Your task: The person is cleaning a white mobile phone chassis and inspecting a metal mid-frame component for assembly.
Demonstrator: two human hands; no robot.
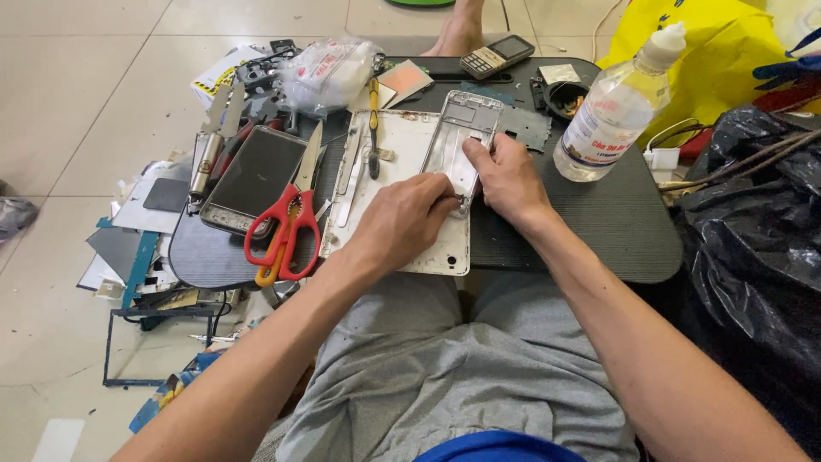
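A silver phone frame [463,137] lies tilted on a white tablet back cover [402,154], on a small dark lap table [599,222]. My right hand [510,178] presses on the frame's lower right edge and holds it in place. My left hand [404,221] is closed around a small thin tool whose tip touches the frame's bottom end; the tool is mostly hidden by my fingers.
Red-handled scissors [286,224] and a dark phone screen [254,178] lie left of the cover. A yellow-handled screwdriver [374,128] rests on it. A clear liquid bottle [611,111] stands right. Keypad phone [497,56], plastic bag [329,73], black bag [753,257], floor scraps [137,248].
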